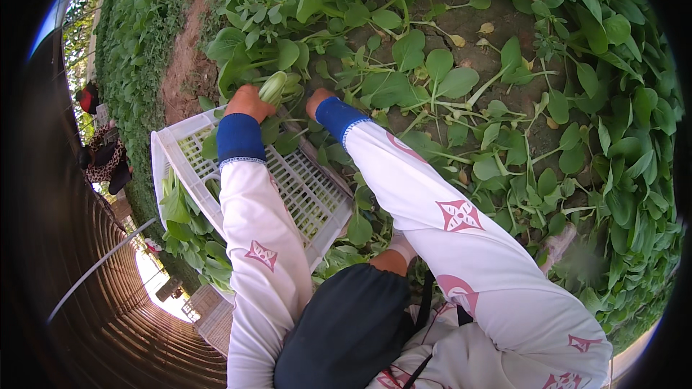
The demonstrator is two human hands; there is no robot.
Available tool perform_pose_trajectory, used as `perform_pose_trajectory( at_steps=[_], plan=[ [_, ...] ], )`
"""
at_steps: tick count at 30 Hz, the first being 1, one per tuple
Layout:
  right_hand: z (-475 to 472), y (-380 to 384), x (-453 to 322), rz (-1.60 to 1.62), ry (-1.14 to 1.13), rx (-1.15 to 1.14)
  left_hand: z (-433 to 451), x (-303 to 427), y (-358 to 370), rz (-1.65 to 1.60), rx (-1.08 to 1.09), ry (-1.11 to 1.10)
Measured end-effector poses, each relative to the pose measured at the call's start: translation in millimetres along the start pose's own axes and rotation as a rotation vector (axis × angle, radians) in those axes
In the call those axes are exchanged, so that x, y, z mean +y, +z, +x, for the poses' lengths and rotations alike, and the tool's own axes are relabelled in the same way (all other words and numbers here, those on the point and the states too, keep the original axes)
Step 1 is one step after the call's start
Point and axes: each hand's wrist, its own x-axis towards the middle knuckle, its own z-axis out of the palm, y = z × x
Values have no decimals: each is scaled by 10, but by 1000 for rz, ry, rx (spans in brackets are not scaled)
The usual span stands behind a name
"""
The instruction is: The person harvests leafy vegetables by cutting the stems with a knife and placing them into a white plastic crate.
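My left hand (248,103) grips a bunch of leafy greens with pale green stalks (273,88), just above the far corner of a white slatted plastic crate (319,243). More cut greens (186,227) show at the crate's left side. To the right of the bunch, my right hand (320,101) is low among the plants beside the soil; its fingers are mostly hidden, and whether it holds anything does not show. Loose leafy stems (432,100) lie on the ground right of it.
Dense standing greens (643,119) grow along the right and top. A bare soil strip (186,48) runs at the upper left, beside another planted bed (143,38). Two people (105,159) are at the far left. Stacked crates (213,316) stand at the lower left under a ribbed tunnel cover.
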Motion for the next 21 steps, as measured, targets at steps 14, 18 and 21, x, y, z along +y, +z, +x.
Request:
perform_pose_trajectory(
  at_steps=[14,18,21],
  plan=[
    [-963,-35,112,252,-114,53,-164,-277,14,5,20,-107],
    [-876,-132,78,221,-141,132,-69,-189,70,-30,20,-64],
    [-745,-95,27,244,-98,184,-36,-182,118,-24,58,-74]
  ],
)
